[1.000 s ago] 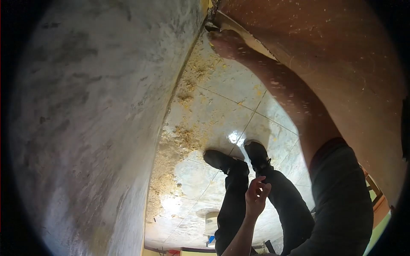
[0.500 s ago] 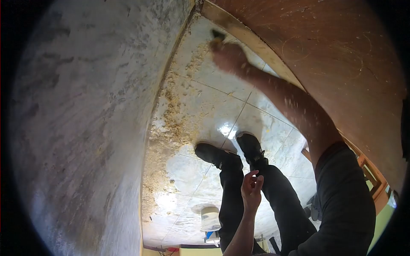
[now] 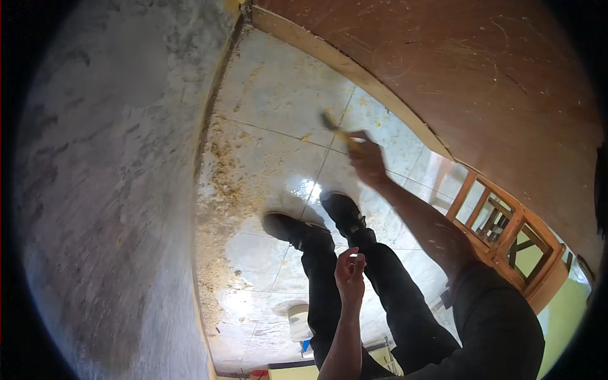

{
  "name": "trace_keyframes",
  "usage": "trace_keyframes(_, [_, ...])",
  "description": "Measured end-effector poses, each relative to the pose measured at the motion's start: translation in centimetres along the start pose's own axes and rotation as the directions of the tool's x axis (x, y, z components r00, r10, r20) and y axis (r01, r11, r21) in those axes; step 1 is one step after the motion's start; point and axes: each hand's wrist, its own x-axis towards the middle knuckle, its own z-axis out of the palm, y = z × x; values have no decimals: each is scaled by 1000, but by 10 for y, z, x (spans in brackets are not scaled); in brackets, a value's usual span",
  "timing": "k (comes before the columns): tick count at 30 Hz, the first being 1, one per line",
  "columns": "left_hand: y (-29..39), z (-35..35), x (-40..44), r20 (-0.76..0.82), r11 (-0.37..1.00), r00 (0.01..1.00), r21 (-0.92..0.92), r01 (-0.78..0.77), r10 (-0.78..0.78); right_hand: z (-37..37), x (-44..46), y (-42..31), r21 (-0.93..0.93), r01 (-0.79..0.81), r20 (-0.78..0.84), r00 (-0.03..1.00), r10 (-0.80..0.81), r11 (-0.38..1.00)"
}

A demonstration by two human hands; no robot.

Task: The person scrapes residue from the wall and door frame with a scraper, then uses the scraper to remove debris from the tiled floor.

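My right hand is closed around the yellow handle of a scraper-like tool, whose dark end points up and left over the tiled floor; motion blurs it. My left hand hangs in front of my dark trousers, fingers curled with a gap between thumb and fingers, nothing visible in it. Crumbly tan debris lies on the tiles along the foot of the grey wall.
A brown wooden panel slants across the upper right. Beyond my right arm is a wooden frame with openings. A whitish bucket stands behind my legs. My dark shoes are on the tiles.
My right hand has moved with the tool away from the corner between wall and panel, down and right over the tiles. The view has shifted, showing more of the wooden frame.
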Motion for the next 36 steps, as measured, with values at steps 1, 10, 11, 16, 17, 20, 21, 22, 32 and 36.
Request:
trace_keyframes(1, [0, 1, -1, 4, 1000, 1000, -1, 10, -10, -30, -13, 54, 111, 57, -84, 995, -48, 992])
trace_keyframes(10, [-9, 22, 5, 32, 995, 999, 97, 11, -14, -174, -2, 328, -475, -724, -415, 686, 598, 501])
trace_keyframes(11, [-11, 21, 6, 30, 990, 1000, 140, -3, -1, -145, 16, 306, -457, -692, -536, 715, 448, 559])
trace_keyframes(16, [-13, 28, 0, 61, 983, 998, 184, 0, -12, 42, 50, 93, -564, -85, -353, 924, -147, 822])
trace_keyframes(17, [-12, 30, 0, 80, 980, 997, 200, -3, -14, 77, 36, 50, -598, 127, -190, 937, -294, 791])
trace_keyframes(20, [-17, 25, 0, 85, 981, 995, 183, -70, 55, 126, -14, -69, -380, 205, 204, 970, -135, 902])
trace_keyframes(21, [-17, 20, 3, 64, 984, 996, 160, -77, 68, 122, -23, -84, -251, 234, 319, 936, -148, 939])
trace_keyframes(22, [-11, 14, 6, 63, 981, 994, 165, -99, 89, 127, -26, -80, -230, 271, 365, 914, -175, 935])
trace_keyframes(32, [-21, 12, 4, 98, 975, 990, 191, -117, 99, -51, 78, 59, -764, 44, -206, 928, -309, 643])
trace_keyframes(36, [-4, 13, 4, 90, 952, 986, 258, -162, 143, 91, 63, 15, -710, 217, 47, 964, -263, 670])
